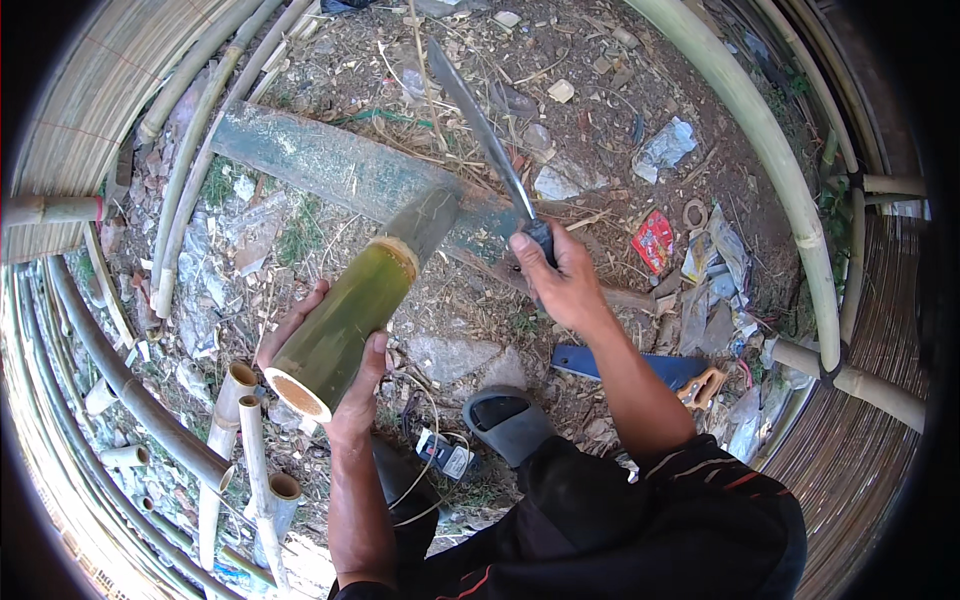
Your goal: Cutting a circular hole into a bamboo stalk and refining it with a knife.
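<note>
My left hand [340, 385] is wrapped round the near end of a thick green bamboo section [350, 315], which tilts away from me. Its cut end faces me, and a pale ring marks the joint partway up. The far, greyer end rests on or just over a weathered wooden plank [330, 160]; I cannot tell if they touch. In my right hand [565, 275] is the dark handle of a machete [485, 125]. The long blade points up and to the left, apart from the bamboo.
A handsaw [630, 365] with a blue blade lies by my right forearm. My sandalled foot [508, 425] is near a small dark box with a cord [447, 455]. Cut bamboo tubes [225, 420] stand at the left. A long bamboo pole [750, 110] curves along the right. Litter and wood chips cover the ground.
</note>
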`<state>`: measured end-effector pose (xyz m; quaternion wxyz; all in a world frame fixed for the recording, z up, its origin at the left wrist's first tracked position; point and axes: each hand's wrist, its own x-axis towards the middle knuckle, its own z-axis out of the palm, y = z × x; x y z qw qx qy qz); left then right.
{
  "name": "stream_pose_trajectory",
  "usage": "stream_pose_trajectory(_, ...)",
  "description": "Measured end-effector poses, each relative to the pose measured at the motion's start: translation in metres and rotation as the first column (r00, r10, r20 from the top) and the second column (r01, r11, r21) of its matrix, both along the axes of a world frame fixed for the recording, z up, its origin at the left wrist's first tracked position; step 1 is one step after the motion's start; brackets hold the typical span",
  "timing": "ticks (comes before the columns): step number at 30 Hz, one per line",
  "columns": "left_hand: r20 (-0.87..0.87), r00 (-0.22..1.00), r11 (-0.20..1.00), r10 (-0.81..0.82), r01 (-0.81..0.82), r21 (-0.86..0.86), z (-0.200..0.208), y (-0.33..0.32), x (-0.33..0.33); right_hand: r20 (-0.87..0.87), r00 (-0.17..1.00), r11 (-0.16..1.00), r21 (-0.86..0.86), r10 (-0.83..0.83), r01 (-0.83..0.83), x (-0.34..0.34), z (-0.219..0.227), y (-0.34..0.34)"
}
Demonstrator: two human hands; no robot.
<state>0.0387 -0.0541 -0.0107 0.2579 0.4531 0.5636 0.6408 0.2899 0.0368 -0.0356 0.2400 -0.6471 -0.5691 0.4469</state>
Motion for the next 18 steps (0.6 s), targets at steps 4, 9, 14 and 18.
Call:
stream_pose_trajectory(4, -0.048, 0.998, 0.999, -0.048, 0.049, 0.018, -0.006, -0.003, 0.000, 0.066, 0.997, 0.990, 0.133, 0.034, -0.042, -0.020, -0.009, -0.012)
stream_pose_trajectory(9, -0.071, 0.996, 0.998, -0.048, 0.051, 0.037, -0.006, -0.002, -0.006, -0.247, 0.966, 0.932, 0.362, 0.081, 0.014, -0.026, 0.025, -0.012)
stream_pose_trajectory(14, -0.036, 0.995, 0.995, -0.097, 0.098, 0.018, -0.008, -0.001, -0.014, -0.069, 0.995, 0.950, 0.309, 0.068, -0.044, -0.017, -0.028, -0.012)
stream_pose_trajectory(18, -0.125, 0.980, 0.986, -0.155, 0.162, 0.040, -0.010, -0.003, -0.012, 0.263, 0.952, 0.970, 0.138, 0.160, -0.201, -0.010, 0.002, -0.003)
